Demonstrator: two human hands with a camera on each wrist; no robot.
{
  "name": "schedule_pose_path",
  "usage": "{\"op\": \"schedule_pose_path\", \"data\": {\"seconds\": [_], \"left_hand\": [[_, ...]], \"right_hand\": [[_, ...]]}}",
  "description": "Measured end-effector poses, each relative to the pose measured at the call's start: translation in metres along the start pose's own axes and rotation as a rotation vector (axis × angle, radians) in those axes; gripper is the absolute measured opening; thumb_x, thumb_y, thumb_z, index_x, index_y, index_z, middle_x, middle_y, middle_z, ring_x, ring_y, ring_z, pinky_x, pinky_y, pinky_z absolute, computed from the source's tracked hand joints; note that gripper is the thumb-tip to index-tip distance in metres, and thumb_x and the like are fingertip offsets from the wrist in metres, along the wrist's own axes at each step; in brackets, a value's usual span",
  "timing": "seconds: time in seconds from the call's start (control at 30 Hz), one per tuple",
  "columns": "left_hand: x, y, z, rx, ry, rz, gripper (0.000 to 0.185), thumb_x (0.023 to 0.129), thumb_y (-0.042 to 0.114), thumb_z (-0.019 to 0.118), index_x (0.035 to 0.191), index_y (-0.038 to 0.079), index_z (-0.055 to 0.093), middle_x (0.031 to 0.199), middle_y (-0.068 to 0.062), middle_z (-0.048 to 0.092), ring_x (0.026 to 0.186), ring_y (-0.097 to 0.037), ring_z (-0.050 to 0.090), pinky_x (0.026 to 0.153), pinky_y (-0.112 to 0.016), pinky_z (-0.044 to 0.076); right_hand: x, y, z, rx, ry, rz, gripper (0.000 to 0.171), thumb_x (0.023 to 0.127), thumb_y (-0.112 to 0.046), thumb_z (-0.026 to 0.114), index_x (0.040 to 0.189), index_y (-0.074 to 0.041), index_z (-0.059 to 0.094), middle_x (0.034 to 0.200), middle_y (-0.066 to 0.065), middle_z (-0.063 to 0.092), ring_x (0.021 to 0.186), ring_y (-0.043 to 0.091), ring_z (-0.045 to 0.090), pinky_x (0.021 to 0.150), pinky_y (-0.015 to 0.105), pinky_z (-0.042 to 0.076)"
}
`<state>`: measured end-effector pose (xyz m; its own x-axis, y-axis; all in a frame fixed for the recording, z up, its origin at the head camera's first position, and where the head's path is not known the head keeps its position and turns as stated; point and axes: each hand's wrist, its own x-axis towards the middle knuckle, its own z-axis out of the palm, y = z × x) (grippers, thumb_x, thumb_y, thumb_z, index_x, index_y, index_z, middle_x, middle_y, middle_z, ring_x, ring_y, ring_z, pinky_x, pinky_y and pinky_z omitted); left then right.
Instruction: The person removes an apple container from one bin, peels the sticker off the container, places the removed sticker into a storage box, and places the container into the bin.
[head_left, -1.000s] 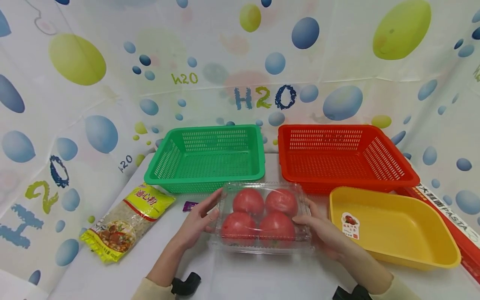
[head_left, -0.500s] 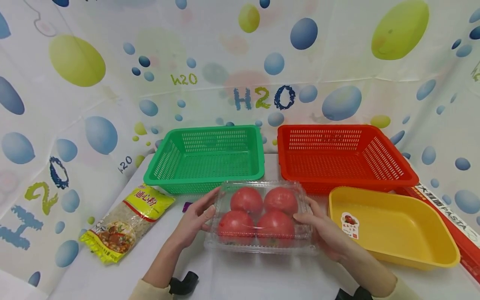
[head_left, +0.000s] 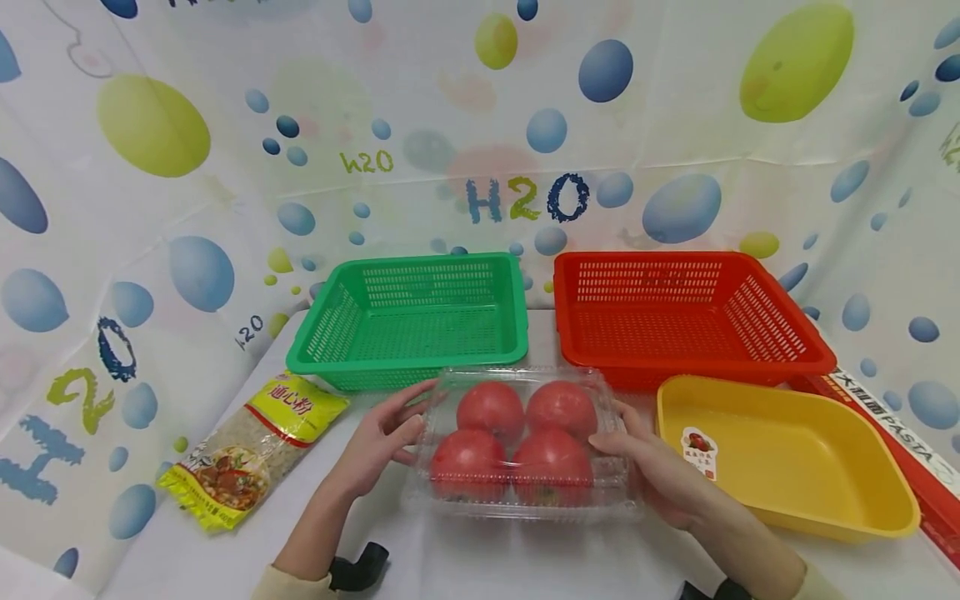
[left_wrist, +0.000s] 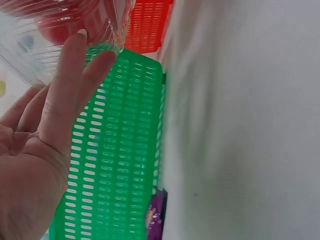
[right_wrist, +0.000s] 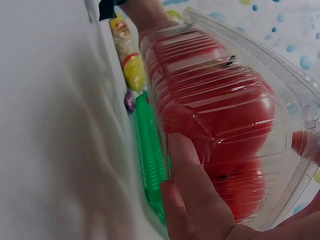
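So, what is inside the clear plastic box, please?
Inside the clear plastic box are four red tomatoes, two by two. In the right wrist view, the right hand covers part of them; whether anything small lies between them cannot be told through the ribbed plastic.

The ribbed box (head_left: 525, 510) is glossy clear plastic, the tomatoes (head_left: 491, 412) smooth and shiny.

Grn bskt (head_left: 438, 329), red bskt (head_left: 671, 335) behind box (head_left: 521, 442), gap btwn

It looks like a curtained booth: H2O-printed sheeting (head_left: 420, 83) behind a white table (head_left: 510, 562).
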<state>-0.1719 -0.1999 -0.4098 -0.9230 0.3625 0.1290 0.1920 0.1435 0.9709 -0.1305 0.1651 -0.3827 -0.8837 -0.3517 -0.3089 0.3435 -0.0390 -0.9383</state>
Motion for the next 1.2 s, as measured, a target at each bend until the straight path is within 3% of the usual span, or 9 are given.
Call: {"op": "schedule_pose_path", "data": {"seconds": [0.17, 0.3, 0.53, 0.7, 0.8, 1.0, 1.2], "left_hand": [[0.000, 0.006, 0.001, -0.012, 0.009, 0.019, 0.056, 0.102, 0.020, 0.057, 0.153, 0.004, 0.040, 0.147, -0.026, 0.048, 0.116, -0.042, 0.062, 0.069, -0.039, 0.061], [0.002, 0.010, 0.005, -0.019, 0.026, 0.033, 0.056, 0.103, 0.020, 0.056, 0.155, 0.007, 0.039, 0.148, -0.024, 0.047, 0.113, -0.037, 0.065, 0.070, -0.038, 0.061], [0.001, 0.017, 0.006, -0.037, 0.042, 0.088, 0.056, 0.104, 0.013, 0.050, 0.158, 0.011, 0.034, 0.151, -0.021, 0.045, 0.106, -0.024, 0.070, 0.070, -0.039, 0.062], [0.003, 0.022, 0.003, -0.094, 0.080, 0.112, 0.052, 0.108, 0.019, 0.044, 0.158, 0.009, 0.033, 0.150, -0.025, 0.044, 0.104, -0.020, 0.071, 0.075, -0.038, 0.061], [0.003, 0.023, -0.002, -0.123, 0.108, 0.114, 0.050, 0.109, 0.021, 0.042, 0.155, 0.005, 0.036, 0.146, -0.021, 0.050, 0.105, -0.021, 0.070, 0.076, -0.038, 0.061], [0.002, 0.021, -0.017, -0.131, 0.171, 0.101, 0.047, 0.110, 0.024, 0.042, 0.149, -0.002, 0.042, 0.126, 0.003, 0.067, 0.104, -0.019, 0.071, 0.078, -0.038, 0.060], [0.001, 0.014, -0.029, -0.155, 0.222, 0.114, 0.043, 0.110, 0.022, 0.040, 0.144, -0.005, 0.045, 0.120, 0.002, 0.070, 0.102, -0.019, 0.071, 0.079, -0.039, 0.060]], "right_hand": [[-0.004, -0.007, -0.002, -0.039, -0.012, -0.050, 0.077, 0.098, -0.025, 0.053, 0.159, -0.016, 0.006, 0.153, 0.018, 0.021, 0.135, 0.037, 0.026, 0.104, 0.053, 0.038], [-0.007, -0.014, -0.004, -0.055, -0.002, -0.078, 0.078, 0.098, -0.025, 0.053, 0.159, -0.015, 0.006, 0.155, 0.017, 0.017, 0.138, 0.038, 0.020, 0.103, 0.052, 0.040], [-0.008, -0.031, -0.011, 0.001, -0.026, -0.057, 0.077, 0.100, -0.028, 0.053, 0.160, -0.021, 0.004, 0.155, 0.013, 0.025, 0.131, 0.032, 0.037, 0.098, 0.042, 0.048], [-0.004, -0.045, -0.016, 0.005, -0.008, -0.110, 0.072, 0.100, -0.029, 0.055, 0.158, -0.022, 0.013, 0.145, 0.008, 0.039, 0.124, 0.025, 0.047, 0.098, 0.041, 0.049], [0.002, -0.056, -0.013, 0.000, 0.005, -0.135, 0.068, 0.100, -0.029, 0.057, 0.156, -0.022, 0.018, 0.144, 0.006, 0.040, 0.126, 0.024, 0.046, 0.098, 0.041, 0.049], [0.020, -0.073, -0.006, 0.024, 0.024, -0.163, 0.063, 0.099, -0.029, 0.060, 0.150, -0.022, 0.025, 0.146, 0.006, 0.037, 0.130, 0.027, 0.040, 0.099, 0.041, 0.050], [0.041, -0.085, -0.001, 0.050, 0.020, -0.181, 0.062, 0.099, -0.026, 0.059, 0.150, -0.023, 0.024, 0.147, 0.005, 0.036, 0.132, 0.027, 0.038, 0.099, 0.040, 0.050]]}}
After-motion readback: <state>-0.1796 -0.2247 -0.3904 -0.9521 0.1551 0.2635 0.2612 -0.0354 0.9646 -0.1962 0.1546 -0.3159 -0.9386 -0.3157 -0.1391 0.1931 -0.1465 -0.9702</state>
